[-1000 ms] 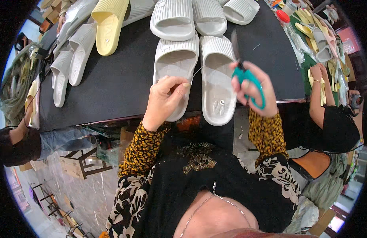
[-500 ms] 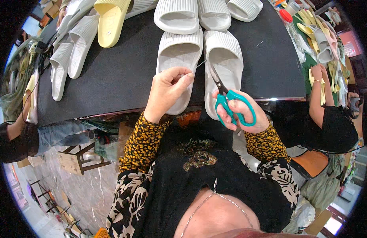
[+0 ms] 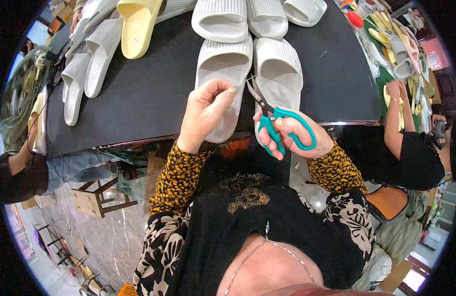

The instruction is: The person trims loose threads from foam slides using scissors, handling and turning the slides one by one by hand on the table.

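Note:
A pair of light grey slide slippers lies on the dark tabletop before me: the left slipper (image 3: 225, 52) and the right slipper (image 3: 282, 54). Over the left one, my left hand (image 3: 204, 112) is closed in a pinch, with a thin pale strand (image 3: 250, 78) running from its fingertips to the right. My right hand (image 3: 320, 143) holds teal-handled scissors (image 3: 263, 104), fingers through the loops. Their blades are parted and point away from me, tips close to the strand between the two slippers. Whether the blades touch it I cannot tell.
More grey slippers (image 3: 220, 22) stand beyond the pair. To the left are a yellow slipper (image 3: 136, 32) and grey ones (image 3: 97, 61). A co-worker's arms (image 3: 395, 116) are at the right, by a heap of slippers; another person's arm (image 3: 28, 148) shows at far left.
The scissors have moved left, and their blades have opened from nearly closed to apart near the strand. My left hand has shifted very slightly; the slippers stay put.

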